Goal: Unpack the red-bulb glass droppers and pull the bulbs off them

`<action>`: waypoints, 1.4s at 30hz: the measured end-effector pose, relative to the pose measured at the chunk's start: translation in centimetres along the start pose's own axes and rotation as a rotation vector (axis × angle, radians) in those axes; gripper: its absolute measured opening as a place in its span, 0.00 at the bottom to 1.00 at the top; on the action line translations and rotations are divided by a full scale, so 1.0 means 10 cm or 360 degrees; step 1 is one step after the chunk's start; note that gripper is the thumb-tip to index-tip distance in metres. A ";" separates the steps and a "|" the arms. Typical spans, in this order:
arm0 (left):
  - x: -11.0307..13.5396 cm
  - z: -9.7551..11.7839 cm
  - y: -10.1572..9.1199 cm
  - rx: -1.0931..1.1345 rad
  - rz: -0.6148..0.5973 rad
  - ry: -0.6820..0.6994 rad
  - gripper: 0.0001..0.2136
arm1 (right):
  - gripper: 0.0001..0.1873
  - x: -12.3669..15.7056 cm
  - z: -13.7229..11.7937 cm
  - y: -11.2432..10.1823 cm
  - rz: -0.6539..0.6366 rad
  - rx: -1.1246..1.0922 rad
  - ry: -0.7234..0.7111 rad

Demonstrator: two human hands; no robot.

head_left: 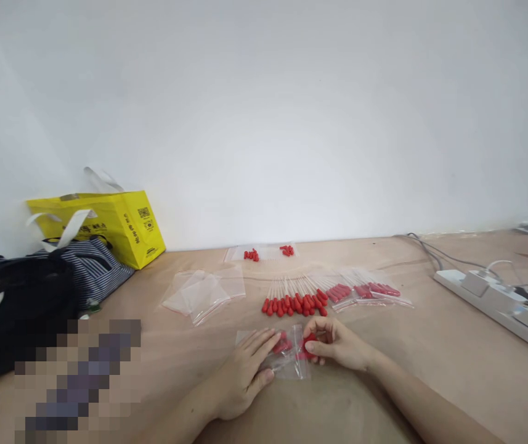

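Observation:
My left hand (244, 370) lies flat with fingers stretched out, pressing down a small clear zip bag (291, 364) on the table. My right hand (335, 344) pinches red-bulbed droppers (308, 340) at the bag's mouth; some red bulbs show inside the bag. Just beyond lies a fanned row of loose droppers with red bulbs (295, 302).
Filled bags of droppers (365, 291) lie right of the row, two more (268, 252) near the wall. Empty clear bags (203, 290) sit left. A yellow bag (106, 223), striped and black bags (18, 302) stand far left. A power strip (499, 302) with cables is right.

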State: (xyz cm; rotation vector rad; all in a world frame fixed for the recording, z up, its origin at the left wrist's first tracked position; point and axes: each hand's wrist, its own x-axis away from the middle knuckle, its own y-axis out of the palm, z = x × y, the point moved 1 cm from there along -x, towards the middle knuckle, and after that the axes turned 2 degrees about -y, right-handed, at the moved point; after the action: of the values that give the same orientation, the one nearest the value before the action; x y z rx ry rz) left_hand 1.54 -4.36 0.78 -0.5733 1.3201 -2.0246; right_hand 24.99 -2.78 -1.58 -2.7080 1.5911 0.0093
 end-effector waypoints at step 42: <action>0.11 -0.27 -0.09 0.0335 0.0226 -0.0274 0.20 | 0.09 -0.43 -0.24 0.26 0.0810 0.1862 -0.0589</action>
State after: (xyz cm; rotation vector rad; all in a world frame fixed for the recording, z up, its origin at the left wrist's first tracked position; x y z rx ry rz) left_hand -1.21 -3.17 0.55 -0.5281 1.0034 -1.9216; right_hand 20.62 -0.29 0.88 -1.3197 1.4268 -0.2945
